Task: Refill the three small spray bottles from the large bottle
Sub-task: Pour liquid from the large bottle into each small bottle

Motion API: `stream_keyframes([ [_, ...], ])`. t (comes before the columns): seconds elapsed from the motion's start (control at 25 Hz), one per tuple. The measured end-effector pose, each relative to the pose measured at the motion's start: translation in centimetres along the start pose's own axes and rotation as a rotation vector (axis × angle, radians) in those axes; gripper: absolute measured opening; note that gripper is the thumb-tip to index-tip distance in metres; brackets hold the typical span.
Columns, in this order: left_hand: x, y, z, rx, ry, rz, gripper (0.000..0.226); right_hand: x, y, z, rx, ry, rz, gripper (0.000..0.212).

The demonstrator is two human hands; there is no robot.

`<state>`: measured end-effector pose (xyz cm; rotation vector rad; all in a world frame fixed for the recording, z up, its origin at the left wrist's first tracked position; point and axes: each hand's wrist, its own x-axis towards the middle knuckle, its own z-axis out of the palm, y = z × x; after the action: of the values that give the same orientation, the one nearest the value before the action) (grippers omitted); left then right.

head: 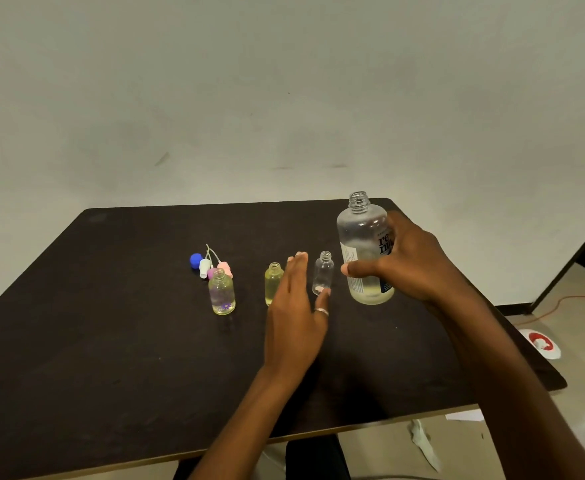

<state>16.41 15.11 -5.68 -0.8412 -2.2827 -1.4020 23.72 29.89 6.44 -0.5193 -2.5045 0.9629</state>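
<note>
Three uncapped small bottles stand in a row on the dark table (111,341). The left small bottle (221,292) and the middle small bottle (273,283) hold pale yellow liquid. The right small bottle (323,271) looks empty. My right hand (405,261) grips the large clear bottle (363,244), which is uncapped, upright and holds a little liquid at the bottom. My left hand (296,317) hovers flat with straight fingers between the middle and right small bottles, its thumb tip near the right one's base; whether it touches is unclear.
Spray caps with tubes, one blue (196,260), one white (204,267) and a pink one (224,268), lie in a cluster behind the left bottle. A white and red object (540,342) and an orange cable (575,299) lie on the floor at the right.
</note>
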Motion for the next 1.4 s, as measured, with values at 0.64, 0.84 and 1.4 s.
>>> stream_keyframes([
  [0.64, 4.1, -0.5, 4.7, -0.083, -0.201, -0.262, 0.032, -0.1, -0.4, 0.3, -0.022, -0.031, -0.025, 0.070],
  [0.84, 2.0, -0.6, -1.2, -0.087, -0.200, -0.223, 0.047, -0.5, -1.3, 0.4, -0.081, -0.038, -0.078, 0.070],
  [1.4, -1.3, -3.0, -14.1, -0.101, -0.151, -0.282, 0.069, -2.9, -4.4, 5.9, -0.399, -0.154, -0.301, 0.074],
])
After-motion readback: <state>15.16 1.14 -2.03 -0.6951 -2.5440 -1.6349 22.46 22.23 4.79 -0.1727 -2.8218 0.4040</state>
